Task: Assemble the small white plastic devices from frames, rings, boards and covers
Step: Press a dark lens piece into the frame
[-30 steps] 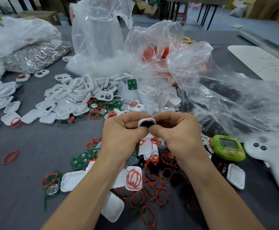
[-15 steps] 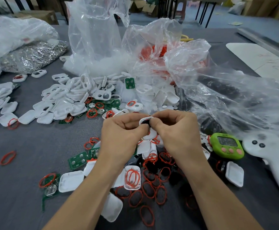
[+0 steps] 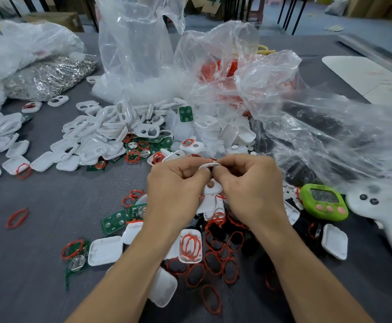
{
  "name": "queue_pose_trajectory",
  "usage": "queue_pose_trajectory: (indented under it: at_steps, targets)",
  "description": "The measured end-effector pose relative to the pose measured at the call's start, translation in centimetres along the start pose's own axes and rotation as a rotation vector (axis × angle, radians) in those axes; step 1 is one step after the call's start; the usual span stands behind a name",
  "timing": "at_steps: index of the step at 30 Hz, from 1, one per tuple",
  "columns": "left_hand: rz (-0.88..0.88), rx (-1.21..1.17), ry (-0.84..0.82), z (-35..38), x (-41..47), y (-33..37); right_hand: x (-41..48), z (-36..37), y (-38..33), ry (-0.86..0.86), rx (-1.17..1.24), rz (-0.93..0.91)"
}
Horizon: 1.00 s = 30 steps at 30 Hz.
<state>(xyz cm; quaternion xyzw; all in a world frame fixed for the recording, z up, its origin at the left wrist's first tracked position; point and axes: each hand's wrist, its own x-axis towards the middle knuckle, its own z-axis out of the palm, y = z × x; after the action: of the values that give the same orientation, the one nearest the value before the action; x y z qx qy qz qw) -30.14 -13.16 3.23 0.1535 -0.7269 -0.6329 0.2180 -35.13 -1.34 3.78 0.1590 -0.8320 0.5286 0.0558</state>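
head-worn view, angled down, close over table [image 3: 50, 206]

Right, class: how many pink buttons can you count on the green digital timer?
3, in a row below the display of the green timer: left button, middle button, right button. None appears hidden.

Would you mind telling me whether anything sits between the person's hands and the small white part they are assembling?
Nothing visible does: the left hand and the right hand both pinch the white part directly between their fingertips, held up above the cluttered table.
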Motion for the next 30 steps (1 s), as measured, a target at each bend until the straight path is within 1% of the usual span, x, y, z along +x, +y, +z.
queue_pose_trajectory:
  at_steps: [3,7,9,11,13,15,16,17,19,20,21,23,25,26,30]
  targets:
    - [0.03,0.085,0.036,0.1,0.3,0.0,-0.1,0.0,0.0,0.03,0.011,-0.014]
    - [0.079,0.145,0.097,0.2,-0.1,-0.3,0.0,0.1,-0.1,-0.021,0.036,-0.005]
    - [0.114,0.155,0.072,0.1,-0.3,-0.3,0.1,-0.1,0.0,0.009,0.072,0.024]
    - [0.149,0.189,-0.014,-0.1,-0.3,-0.3,0.2,-0.3,0.0,0.023,0.159,0.068]
    - [0.173,0.193,-0.057,-0.4,0.1,-0.5,0.2,-0.6,-0.1,-0.013,0.167,0.072]
    - [0.178,0.154,-0.002,-0.4,0.5,-0.6,0.4,-0.9,-0.4,-0.069,0.161,0.08]
    - [0.162,0.131,0.04,-0.3,0.6,-0.6,0.6,-1.4,-0.3,-0.067,0.144,0.086]
    - [0.125,0.088,0.079,-0.2,0.7,-0.6,0.8,-2.0,-0.2,-0.032,0.08,0.077]
    - [-0.029,-0.082,0.114,-0.3,0.8,-0.5,1.7,-3.7,0.6,0.034,-0.21,0.045]
    - [-0.113,-0.18,0.118,-0.5,0.9,-0.5,2.1,-4.7,0.9,0.022,-0.355,0.061]
    - [-0.168,-0.267,0.114,-0.8,0.9,-0.5,2.4,-5.5,1.2,-0.024,-0.464,0.1]
    - [-0.213,-0.376,0.09,-1.1,0.9,-0.4,2.7,-6.4,1.8,-0.153,-0.607,0.171]
    - [-0.228,-0.393,0.061,-1.1,0.9,-0.3,2.8,-6.6,2.2,-0.248,-0.701,0.205]
    - [-0.232,-0.38,0.045,-1.1,0.8,-0.3,2.8,-6.5,2.4,-0.268,-0.712,0.219]
    - [-0.223,-0.318,0.037,-1.0,0.8,-0.4,2.8,-6.6,2.9,-0.242,-0.673,0.25]
